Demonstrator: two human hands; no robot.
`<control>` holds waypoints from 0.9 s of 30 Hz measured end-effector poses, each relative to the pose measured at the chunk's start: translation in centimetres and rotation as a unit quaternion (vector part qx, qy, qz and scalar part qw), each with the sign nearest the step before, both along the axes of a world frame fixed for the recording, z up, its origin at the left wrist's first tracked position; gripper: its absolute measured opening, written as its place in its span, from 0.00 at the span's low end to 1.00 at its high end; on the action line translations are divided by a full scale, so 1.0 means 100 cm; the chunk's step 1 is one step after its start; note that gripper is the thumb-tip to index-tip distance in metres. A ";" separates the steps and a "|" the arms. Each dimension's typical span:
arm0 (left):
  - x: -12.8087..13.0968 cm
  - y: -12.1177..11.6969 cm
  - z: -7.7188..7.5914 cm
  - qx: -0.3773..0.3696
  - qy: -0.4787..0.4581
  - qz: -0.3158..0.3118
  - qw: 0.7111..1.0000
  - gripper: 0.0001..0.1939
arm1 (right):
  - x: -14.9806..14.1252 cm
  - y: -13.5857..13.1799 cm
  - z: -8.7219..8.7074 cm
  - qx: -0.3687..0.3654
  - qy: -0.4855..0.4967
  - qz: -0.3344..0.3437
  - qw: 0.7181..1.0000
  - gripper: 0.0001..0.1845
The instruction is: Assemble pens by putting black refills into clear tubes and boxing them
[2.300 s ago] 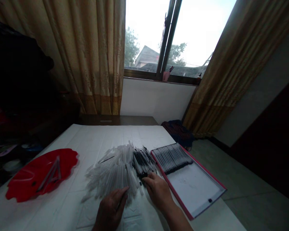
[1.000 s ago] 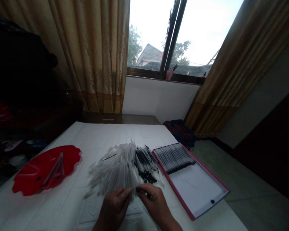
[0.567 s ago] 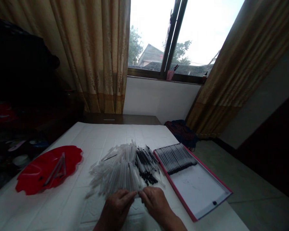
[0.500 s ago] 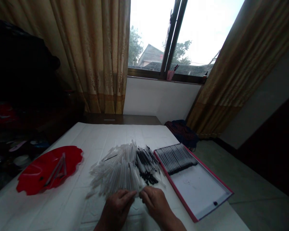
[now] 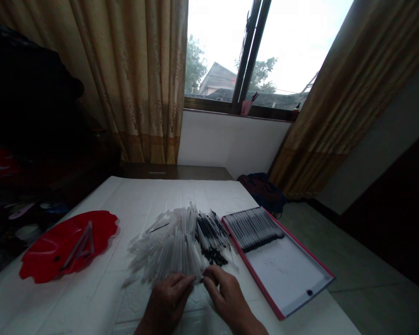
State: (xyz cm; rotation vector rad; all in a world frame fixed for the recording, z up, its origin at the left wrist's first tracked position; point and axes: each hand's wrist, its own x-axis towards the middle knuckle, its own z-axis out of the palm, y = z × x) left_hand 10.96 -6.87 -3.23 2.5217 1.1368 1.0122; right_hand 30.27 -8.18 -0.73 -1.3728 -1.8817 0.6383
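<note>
My left hand (image 5: pixel 169 298) is closed in a pinch at the near edge of a heap of clear plastic pen barrels (image 5: pixel 174 246). A pale tip shows at its fingertips; the rest of that pen barrel is hidden in the hand. Right beside it, my right hand (image 5: pixel 225 295) pinches a small black pen plug (image 5: pixel 201 280) against that tip. Beyond the right hand lie small black plugs (image 5: pixel 214 257) in a loose pile, with black-and-clear pen parts (image 5: pixel 209 230) behind them. To the right, a shallow red-edged box (image 5: pixel 279 274) holds a row of clear pens with black ends (image 5: pixel 254 228).
A red scalloped tray (image 5: pixel 38 253) with a few clear pieces inside stands on the left of the white table (image 5: pixel 132 190). One black plug (image 5: pixel 309 292) lies in the box's near corner. Dark cloth (image 5: pixel 261 190) lies beyond the table's far right corner.
My right hand has come from the black plugs back to my left hand, and the fingertips of both have met. In the last half second the right fingers have shifted slightly at the tip.
</note>
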 end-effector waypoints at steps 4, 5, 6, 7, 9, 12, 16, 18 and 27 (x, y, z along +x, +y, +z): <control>0.001 0.000 0.002 0.010 -0.012 -0.002 1.000 0.13 | 0.002 -0.003 0.002 0.005 0.031 0.022 0.999 0.05; 0.001 0.000 0.003 0.010 -0.013 -0.002 1.000 0.13 | 0.002 -0.003 0.001 0.005 0.024 0.018 1.000 0.06; 0.001 -0.001 0.004 0.010 -0.012 -0.001 1.000 0.13 | 0.001 -0.003 0.000 0.003 0.015 0.012 1.000 0.07; 0.001 -0.001 0.004 0.011 -0.011 0.000 1.000 0.13 | 0.000 -0.002 -0.001 0.000 0.004 0.007 1.000 0.08; 0.001 0.000 0.005 0.015 -0.006 0.000 1.000 0.13 | -0.001 -0.001 -0.001 -0.005 -0.020 0.000 1.000 0.13; 0.001 0.000 0.004 0.015 0.000 0.003 1.000 0.13 | -0.001 0.000 0.000 -0.002 -0.036 -0.001 0.999 0.11; 0.000 -0.001 0.002 0.010 0.003 0.004 1.000 0.13 | 0.002 -0.001 -0.001 0.009 -0.019 0.018 1.000 0.06; 0.000 -0.002 0.001 0.006 0.005 0.003 1.000 0.13 | 0.003 0.000 -0.005 0.011 -0.021 0.015 1.000 0.10; 0.001 0.000 0.001 0.031 0.008 0.008 0.999 0.13 | 0.001 -0.003 -0.008 0.008 -0.001 0.013 1.000 0.08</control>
